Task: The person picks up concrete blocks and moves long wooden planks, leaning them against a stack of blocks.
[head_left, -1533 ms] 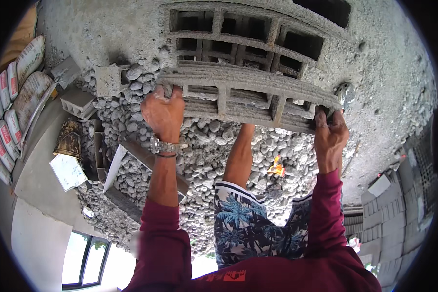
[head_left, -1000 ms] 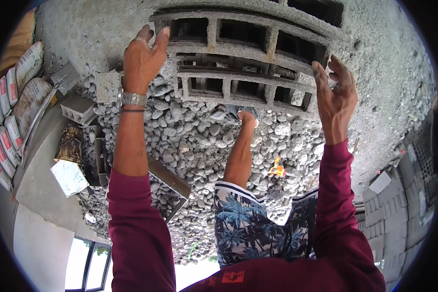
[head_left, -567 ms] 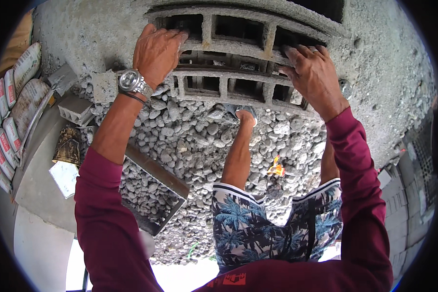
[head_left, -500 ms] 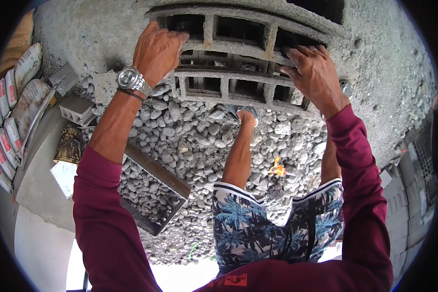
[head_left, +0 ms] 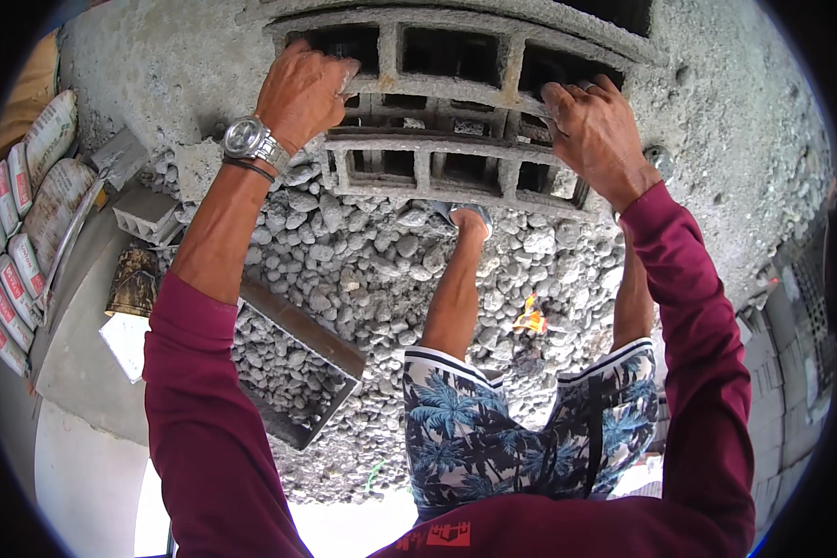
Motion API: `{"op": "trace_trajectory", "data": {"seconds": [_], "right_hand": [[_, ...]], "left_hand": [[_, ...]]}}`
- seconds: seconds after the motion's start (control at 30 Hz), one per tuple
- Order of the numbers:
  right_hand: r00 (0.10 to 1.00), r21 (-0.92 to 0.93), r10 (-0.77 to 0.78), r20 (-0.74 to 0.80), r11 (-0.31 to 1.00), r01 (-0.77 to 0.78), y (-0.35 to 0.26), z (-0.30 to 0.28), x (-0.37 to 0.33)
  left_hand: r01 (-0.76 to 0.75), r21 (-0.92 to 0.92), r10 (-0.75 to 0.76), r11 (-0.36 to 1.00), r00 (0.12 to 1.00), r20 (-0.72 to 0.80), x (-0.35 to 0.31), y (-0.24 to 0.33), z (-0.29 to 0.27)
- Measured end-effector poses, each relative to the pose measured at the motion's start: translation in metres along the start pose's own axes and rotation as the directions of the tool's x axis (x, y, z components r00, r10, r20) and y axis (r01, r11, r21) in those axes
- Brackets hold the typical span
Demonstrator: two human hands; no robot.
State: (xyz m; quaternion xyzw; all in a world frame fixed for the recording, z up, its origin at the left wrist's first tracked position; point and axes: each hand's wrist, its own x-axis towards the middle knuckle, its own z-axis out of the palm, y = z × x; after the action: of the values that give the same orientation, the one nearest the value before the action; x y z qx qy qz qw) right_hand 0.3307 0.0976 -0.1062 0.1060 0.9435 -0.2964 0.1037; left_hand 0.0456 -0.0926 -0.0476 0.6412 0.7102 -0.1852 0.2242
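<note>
A grey hollow concrete block (head_left: pixel 452 82) with three openings lies across the upper middle. My left hand (head_left: pixel 307 98) is closed over its near left edge, fingers curled into the left opening. On the opposite end, my right hand (head_left: pixel 597 126) grips the same edge, its fingertips inside the right opening. Below it, another hollow block (head_left: pixel 465 191) stands nearer to my feet, above the gravel. How the blocks rest on each other is partly hidden. Beyond the gripped block, the edge of a further block (head_left: pixel 567 20) shows.
Loose gravel (head_left: pixel 391 279) covers the ground around my legs. A rectangular box frame (head_left: pixel 302 325) filled with gravel lies at the left. Further left are stacked sacks (head_left: pixel 14 288), a small hollow block (head_left: pixel 146 214) and a stained bucket (head_left: pixel 132 279). More blocks (head_left: pixel 777 400) are stacked at the right.
The gripped block and both hands sit slightly further left and up in the picture. My right hand's fingers are curled more tightly over the edge.
</note>
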Motion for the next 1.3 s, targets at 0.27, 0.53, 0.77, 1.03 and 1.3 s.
{"op": "trace_trajectory", "data": {"seconds": [0.27,0.53,0.77,1.03,1.3], "right_hand": [[0.993,-0.021,-0.021,-0.12,1.0,0.019,0.001,0.006,-0.003],[0.998,0.031,0.032,-0.058,0.999,-0.03,-0.004,0.003,-0.001],[0.998,0.082,0.031,-0.061,0.996,-0.026,-0.007,0.004,0.005],[0.996,0.072,0.055,-0.073,0.996,-0.05,-0.009,0.006,0.005],[0.988,0.121,0.049,-0.143,0.992,-0.032,-0.013,-0.003,0.004]], "left_hand": [[0.09,-0.052,-0.086,0.995,0.993,0.085,0.002,0.001,-0.004],[0.105,-0.205,-0.188,0.973,0.875,-0.446,-0.021,0.027,-0.019],[0.655,-0.299,-0.719,0.694,0.611,-0.33,-0.013,0.002,0.001],[0.791,-0.308,-0.834,0.528,0.552,-0.012,0.004,-0.018,0.006],[0.794,-0.358,-0.759,0.491,0.592,0.272,0.001,-0.021,-0.026]]}}
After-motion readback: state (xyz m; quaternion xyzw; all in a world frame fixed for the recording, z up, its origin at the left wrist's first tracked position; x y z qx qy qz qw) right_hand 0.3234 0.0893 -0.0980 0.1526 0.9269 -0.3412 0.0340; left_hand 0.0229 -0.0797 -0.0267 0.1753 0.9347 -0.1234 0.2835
